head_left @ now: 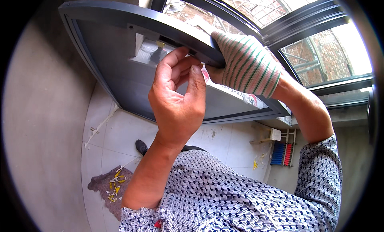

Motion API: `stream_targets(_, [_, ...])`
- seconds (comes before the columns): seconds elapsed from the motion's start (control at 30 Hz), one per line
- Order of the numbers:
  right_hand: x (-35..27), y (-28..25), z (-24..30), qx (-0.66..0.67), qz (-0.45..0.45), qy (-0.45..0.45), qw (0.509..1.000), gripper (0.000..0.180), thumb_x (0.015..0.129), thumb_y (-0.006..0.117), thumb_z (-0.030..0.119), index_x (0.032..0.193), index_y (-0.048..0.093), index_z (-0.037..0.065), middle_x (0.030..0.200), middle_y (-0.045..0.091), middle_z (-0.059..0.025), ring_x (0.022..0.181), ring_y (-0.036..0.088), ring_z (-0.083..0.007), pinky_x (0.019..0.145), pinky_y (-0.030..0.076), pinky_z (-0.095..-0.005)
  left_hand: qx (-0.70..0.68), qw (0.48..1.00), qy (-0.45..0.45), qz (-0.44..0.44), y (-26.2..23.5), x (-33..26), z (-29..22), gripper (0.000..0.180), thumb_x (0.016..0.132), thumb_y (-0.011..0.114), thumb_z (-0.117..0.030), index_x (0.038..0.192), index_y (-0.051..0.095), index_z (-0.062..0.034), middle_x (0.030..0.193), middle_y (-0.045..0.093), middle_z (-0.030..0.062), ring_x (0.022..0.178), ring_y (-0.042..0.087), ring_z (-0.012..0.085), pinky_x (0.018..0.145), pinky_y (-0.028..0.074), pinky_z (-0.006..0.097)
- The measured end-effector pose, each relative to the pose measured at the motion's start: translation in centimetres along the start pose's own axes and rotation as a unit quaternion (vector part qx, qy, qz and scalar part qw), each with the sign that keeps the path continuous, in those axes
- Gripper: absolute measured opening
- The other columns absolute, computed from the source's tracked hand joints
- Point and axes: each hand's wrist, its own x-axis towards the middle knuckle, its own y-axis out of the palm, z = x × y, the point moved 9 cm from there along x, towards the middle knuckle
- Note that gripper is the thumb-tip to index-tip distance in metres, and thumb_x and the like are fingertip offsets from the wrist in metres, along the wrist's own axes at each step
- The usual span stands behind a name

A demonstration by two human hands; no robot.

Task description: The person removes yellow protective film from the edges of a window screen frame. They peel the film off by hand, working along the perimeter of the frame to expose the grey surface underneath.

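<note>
A dark grey framed screen panel (102,56) is held up tilted in front of me, its corner pointing right. My right hand (246,64), in a striped knit glove, is wrapped round that corner. My bare left hand (178,84) is just left of it, fingers curled in against the frame's edge and thumb near their tips. Whatever may be between those fingertips is too small to make out. Beside them, a dark slot (170,41) runs along the frame. A small yellow-and-grey piece (159,52) shows near the fingers, beyond the frame.
Dark window frames (306,22) stand open at the upper right, with brickwork and scaffolding outside. A plain wall (44,124) rises on the left. On the tiled floor lie a brown mat (110,188) with yellow-white scraps and, at right, a rack of blue and red rods (282,154).
</note>
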Motion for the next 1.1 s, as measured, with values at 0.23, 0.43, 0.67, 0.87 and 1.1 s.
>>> stream_targets(0.23, [0.1, 0.1, -0.5, 0.014, -0.007, 0.016, 1.0, 0.039, 0.083, 0.082, 0.031, 0.102, 0.066, 0.0, 0.076, 0.068, -0.0195, 0.07, 0.072, -0.0358, 0.064, 0.058, -0.0384, 0.053, 0.998, 0.028, 0.016, 0.1, 0.0, -0.1, 0.04, 0.101, 0.066, -0.008, 0.135, 0.055, 0.0078, 0.112, 0.073, 0.0156, 0.104, 0.07, 0.0165, 0.092, 0.055, 0.029])
stream_targets(0.43, [-0.2, 0.0, -0.7, 0.027, 0.006, 0.048, 0.998, 0.042, 0.085, 0.082, 0.035, 0.102, 0.067, 0.0, 0.077, 0.068, -0.0191, 0.071, 0.073, -0.0335, 0.065, 0.058, -0.0376, 0.085, 0.995, 0.058, -0.006, -0.7, 0.8, -0.3, 0.032, 0.098, 0.071, -0.013, 0.124, 0.064, 0.0037, 0.102, 0.075, 0.0131, 0.092, 0.072, 0.0181, 0.083, 0.057, 0.032])
stream_targets(0.67, [-0.4, 0.1, -0.8, 0.032, 0.044, 0.086, 0.995, 0.054, 0.088, 0.079, 0.047, 0.108, 0.067, -0.003, 0.077, 0.069, -0.019, 0.07, 0.074, -0.03, 0.066, 0.059, -0.0357, 0.426, 0.824, 0.371, -0.034, -3.3, 4.9, -7.3, 0.056, 0.085, 0.085, -0.033, 0.126, 0.064, -0.0011, 0.119, 0.067, 0.0113, 0.117, 0.06, 0.0262, 0.103, 0.045, 0.04])
stream_targets(0.87, [-0.6, 0.1, -0.8, 0.025, 0.045, 0.084, 0.995, 0.05, 0.09, 0.078, 0.046, 0.107, 0.068, 0.0, 0.077, 0.071, -0.0164, 0.07, 0.075, -0.0275, 0.067, 0.06, -0.0344, 0.559, 0.71, 0.385, 0.187, -2.0, 10.2, -8.0, 0.07, 0.069, 0.089, -0.044, 0.128, 0.067, -0.0121, 0.119, 0.069, 0.0047, 0.12, 0.062, 0.0254, 0.121, 0.031, 0.048])
stream_targets(1.1, [-1.2, 0.3, -1.0, 0.013, 0.02, 0.061, 0.998, 0.044, 0.091, 0.078, 0.042, 0.104, 0.068, 0.002, 0.075, 0.07, -0.0156, 0.068, 0.074, -0.0264, 0.065, 0.06, -0.0345, 0.529, 0.708, 0.394, 0.252, -1.0, 10.5, -7.4, 0.057, 0.07, 0.088, -0.041, 0.113, 0.068, -0.0094, 0.102, 0.067, 0.0016, 0.102, 0.063, 0.0237, 0.108, 0.039, 0.043])
